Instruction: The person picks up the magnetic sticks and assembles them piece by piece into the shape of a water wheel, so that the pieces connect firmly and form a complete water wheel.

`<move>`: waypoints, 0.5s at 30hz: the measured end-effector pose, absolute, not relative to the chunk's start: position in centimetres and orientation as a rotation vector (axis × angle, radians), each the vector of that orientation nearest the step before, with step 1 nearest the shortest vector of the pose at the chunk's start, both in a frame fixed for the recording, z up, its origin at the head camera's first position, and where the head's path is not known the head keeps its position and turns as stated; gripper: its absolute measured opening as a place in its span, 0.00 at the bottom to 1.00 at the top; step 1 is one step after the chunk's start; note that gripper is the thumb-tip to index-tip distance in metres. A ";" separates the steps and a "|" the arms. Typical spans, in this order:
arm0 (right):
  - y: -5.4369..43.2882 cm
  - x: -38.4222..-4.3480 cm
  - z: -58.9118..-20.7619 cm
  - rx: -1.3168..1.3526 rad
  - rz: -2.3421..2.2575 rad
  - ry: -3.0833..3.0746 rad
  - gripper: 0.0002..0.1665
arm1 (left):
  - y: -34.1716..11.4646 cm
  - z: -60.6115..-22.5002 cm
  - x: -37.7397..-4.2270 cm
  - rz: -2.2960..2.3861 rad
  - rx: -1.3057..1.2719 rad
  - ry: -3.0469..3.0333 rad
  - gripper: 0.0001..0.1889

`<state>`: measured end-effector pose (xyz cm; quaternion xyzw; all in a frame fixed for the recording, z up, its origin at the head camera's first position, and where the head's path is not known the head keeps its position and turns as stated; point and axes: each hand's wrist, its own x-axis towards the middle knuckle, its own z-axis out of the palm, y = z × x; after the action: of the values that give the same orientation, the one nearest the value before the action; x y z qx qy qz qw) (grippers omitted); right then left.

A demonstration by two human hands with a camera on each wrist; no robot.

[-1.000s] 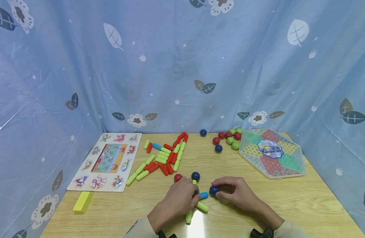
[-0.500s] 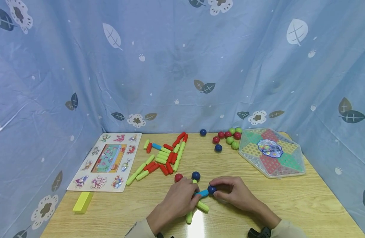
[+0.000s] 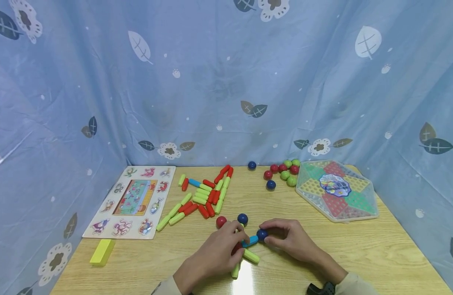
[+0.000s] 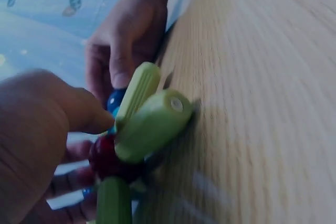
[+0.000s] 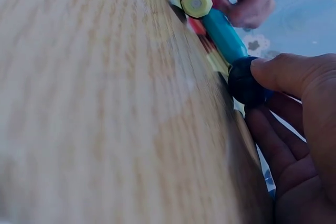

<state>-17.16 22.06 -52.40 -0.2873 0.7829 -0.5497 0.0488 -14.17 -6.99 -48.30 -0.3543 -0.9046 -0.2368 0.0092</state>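
Note:
My left hand (image 3: 213, 252) curls its thumb and fingers round a dark red ball (image 4: 105, 156), mostly hidden by the hand in the head view. Yellow-green sticks (image 4: 155, 124) radiate from this ball, and a blue stick (image 5: 226, 35) reaches out toward the right. At that stick's outer end sits a dark blue ball (image 5: 247, 80), pinched between the thumb and fingers of my right hand (image 3: 290, 237). The ball meets the stick end in the right wrist view. Just beyond the left hand lie another red ball (image 3: 221, 222) and a second dark blue ball (image 3: 242, 219).
Loose red and green sticks (image 3: 202, 193) spread behind the left hand. A picture puzzle board (image 3: 89, 229) and a yellow block (image 3: 102, 252) are at left. Several red, green and blue balls (image 3: 283, 168) lie at the back, beside a hexagonal game box (image 3: 337, 188).
My right hand has shifted slightly left, bringing the dark blue ball against the blue stick's end. The left hand's fingers have spread a little, showing the red ball between them.

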 end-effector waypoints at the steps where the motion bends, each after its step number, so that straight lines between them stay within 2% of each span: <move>1: 22.1 -17.2 -52.4 -0.871 -1.673 2.384 0.21 | -7.3 -48.4 -14.1 -0.760 -1.136 -2.809 0.08; 7: 23.0 -17.5 -51.9 -0.802 -1.692 2.357 0.22 | -8.3 -48.9 -14.1 -0.791 -1.220 -2.728 0.05; 15: 26.8 -19.1 -50.6 -0.723 -1.805 2.388 0.20 | -9.3 -49.4 -13.8 -0.883 -1.187 -2.672 0.04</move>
<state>-19.15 26.80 -50.63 -0.2346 0.7751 -0.5858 0.0310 -13.76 -9.28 -49.36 -0.3882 -0.8740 -0.2889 0.0439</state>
